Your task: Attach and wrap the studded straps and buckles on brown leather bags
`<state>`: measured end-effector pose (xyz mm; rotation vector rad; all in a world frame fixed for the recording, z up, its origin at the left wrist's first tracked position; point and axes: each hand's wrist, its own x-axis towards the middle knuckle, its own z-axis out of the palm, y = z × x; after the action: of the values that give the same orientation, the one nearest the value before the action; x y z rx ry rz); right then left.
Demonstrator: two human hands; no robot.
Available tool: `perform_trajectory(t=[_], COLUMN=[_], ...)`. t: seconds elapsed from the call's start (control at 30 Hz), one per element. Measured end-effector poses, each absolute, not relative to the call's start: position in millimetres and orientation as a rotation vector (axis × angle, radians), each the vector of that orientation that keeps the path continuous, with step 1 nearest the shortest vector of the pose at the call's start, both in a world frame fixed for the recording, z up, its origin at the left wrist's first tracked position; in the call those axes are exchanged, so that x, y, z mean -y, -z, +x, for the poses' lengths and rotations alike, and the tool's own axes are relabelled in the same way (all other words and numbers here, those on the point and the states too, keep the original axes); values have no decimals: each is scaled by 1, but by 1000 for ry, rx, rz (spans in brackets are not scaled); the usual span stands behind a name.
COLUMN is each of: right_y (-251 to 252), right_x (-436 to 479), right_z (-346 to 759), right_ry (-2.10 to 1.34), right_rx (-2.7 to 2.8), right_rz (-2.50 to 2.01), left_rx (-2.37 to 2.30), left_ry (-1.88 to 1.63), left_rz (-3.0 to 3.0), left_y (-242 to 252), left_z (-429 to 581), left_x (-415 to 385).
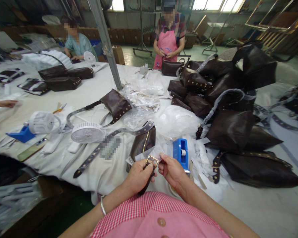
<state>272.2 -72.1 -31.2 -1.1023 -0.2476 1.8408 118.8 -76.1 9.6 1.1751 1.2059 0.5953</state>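
Toward the lower centre of the frame, the left hand's [140, 174] fingers clamp a dark strap [145, 187] just below its gold buckle [152, 161], apparently steadying it, while the right hand's [171, 168] fingertips pinch together close by, seemingly on clear film [144, 154].

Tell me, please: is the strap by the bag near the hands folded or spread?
Spread: the strap extends from the bag across the white cloth.

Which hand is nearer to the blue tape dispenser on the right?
Right. The right hand is beside the blue tape dispenser, toward its near left; the left hand is farther left, gripping a dark strap with a gold buckle.
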Motion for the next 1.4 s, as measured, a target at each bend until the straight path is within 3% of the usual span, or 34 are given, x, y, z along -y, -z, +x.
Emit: perform_trajectory(t=[0.97, 1.4], right_y=[25, 24], right_x=[76, 80], right_z=[272, 265], right_ry=[-1903, -1986], right_rx=[509, 352], right_rz=[-1037, -964], left_rx=[-1149, -1042], left_ry=[-546, -473], left_rz=[1187, 1195], left_y=[-16, -31], left_z=[118, 120], left_x=[77, 77])
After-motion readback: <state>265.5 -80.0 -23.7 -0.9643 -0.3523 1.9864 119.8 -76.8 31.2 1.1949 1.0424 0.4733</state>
